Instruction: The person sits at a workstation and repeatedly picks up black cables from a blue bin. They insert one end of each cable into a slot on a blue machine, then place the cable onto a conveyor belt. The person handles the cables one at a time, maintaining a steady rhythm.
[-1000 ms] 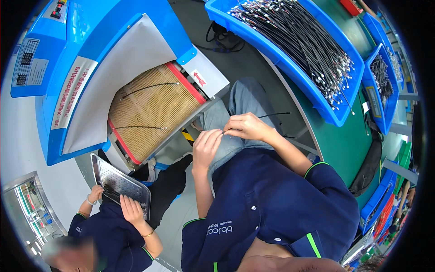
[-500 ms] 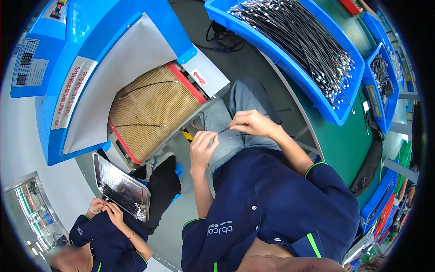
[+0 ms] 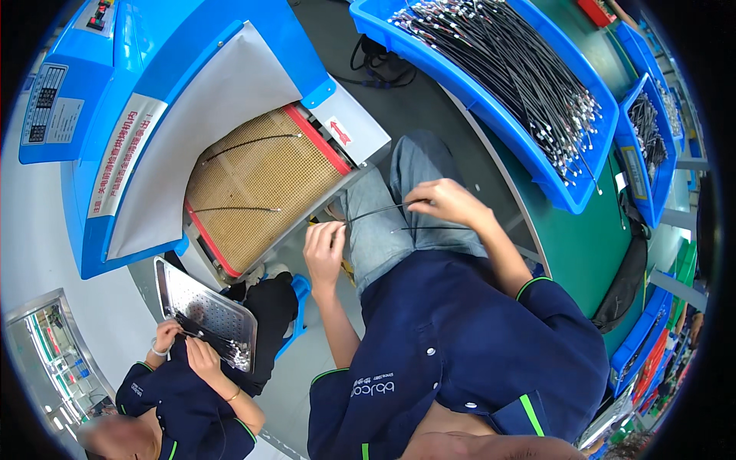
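Note:
A thin black cable [image 3: 376,211] is stretched between my two hands above my lap. My left hand [image 3: 325,249] is closed, its fingertips pinching the cable at one end. Farther right, my right hand [image 3: 448,203] is closed round the other part of it. A second black cable [image 3: 437,228] with a small light tip lies across my jeans, just below my right hand. Left of my hands, two black cables, an upper one [image 3: 253,141] and a lower one [image 3: 236,208], rest apart on a tan mesh conveyor belt [image 3: 264,172].
The belt runs out of a blue machine [image 3: 184,84] with a white curtain. A blue bin [image 3: 563,195] full of black cables stands on the green table [image 3: 560,253] at right. At lower left, a co-worker handles cables over a perforated metal tray [image 3: 207,287].
My hands have drawn apart, the left moving left and the right moving right, so more of the cable shows between them. The co-worker's hands and tray have shifted slightly.

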`<move>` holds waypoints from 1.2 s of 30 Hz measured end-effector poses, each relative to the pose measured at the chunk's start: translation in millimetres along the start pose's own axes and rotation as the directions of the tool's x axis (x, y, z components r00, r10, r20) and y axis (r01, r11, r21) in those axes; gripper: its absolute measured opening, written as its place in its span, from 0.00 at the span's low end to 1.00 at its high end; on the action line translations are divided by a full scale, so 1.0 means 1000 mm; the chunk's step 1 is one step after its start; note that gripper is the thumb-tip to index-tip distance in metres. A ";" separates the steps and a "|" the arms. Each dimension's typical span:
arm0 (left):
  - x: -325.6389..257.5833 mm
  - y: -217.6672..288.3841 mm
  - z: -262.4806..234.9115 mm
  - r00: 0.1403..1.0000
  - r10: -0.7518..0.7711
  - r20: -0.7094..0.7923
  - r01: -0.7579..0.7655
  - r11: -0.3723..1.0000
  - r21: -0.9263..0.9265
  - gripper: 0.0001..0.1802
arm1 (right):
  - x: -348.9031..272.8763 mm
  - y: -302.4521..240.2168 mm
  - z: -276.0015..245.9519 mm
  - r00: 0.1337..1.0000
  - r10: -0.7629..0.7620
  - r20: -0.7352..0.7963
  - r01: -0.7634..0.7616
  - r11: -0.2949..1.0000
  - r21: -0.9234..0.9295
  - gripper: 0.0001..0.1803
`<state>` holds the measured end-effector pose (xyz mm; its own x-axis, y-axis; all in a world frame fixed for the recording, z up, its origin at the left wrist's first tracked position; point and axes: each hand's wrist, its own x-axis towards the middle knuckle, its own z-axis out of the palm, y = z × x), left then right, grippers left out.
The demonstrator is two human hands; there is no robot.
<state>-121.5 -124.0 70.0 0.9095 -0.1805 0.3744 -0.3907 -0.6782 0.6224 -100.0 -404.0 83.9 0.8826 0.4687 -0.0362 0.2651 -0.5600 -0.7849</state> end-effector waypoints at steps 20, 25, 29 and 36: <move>-0.033 -0.002 0.059 0.659 -0.715 0.234 0.391 0.059 -0.919 0.08 | 0.006 -0.005 0.005 0.999 0.024 -0.027 -0.027 0.992 -0.119 0.09; -0.034 -0.010 0.053 0.616 -0.761 0.201 0.377 0.062 -0.924 0.08 | 0.003 0.000 0.001 0.996 0.053 -0.077 -0.051 0.998 0.023 0.09; -0.035 -0.010 0.051 0.603 -0.778 0.179 0.342 0.049 -0.939 0.09 | 0.004 0.000 0.007 0.984 -0.034 -0.174 0.037 0.999 0.017 0.09; -0.033 -0.006 0.050 0.596 -0.778 0.200 0.345 0.023 -0.938 0.08 | 0.007 0.004 0.011 0.935 -0.239 -0.263 0.224 0.971 -0.085 0.06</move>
<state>-142.1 -149.1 19.3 0.8742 0.2774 -0.3985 0.1719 0.5907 0.7884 -97.0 -394.9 73.6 0.8636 0.3924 0.3165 0.4885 -0.4964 -0.7176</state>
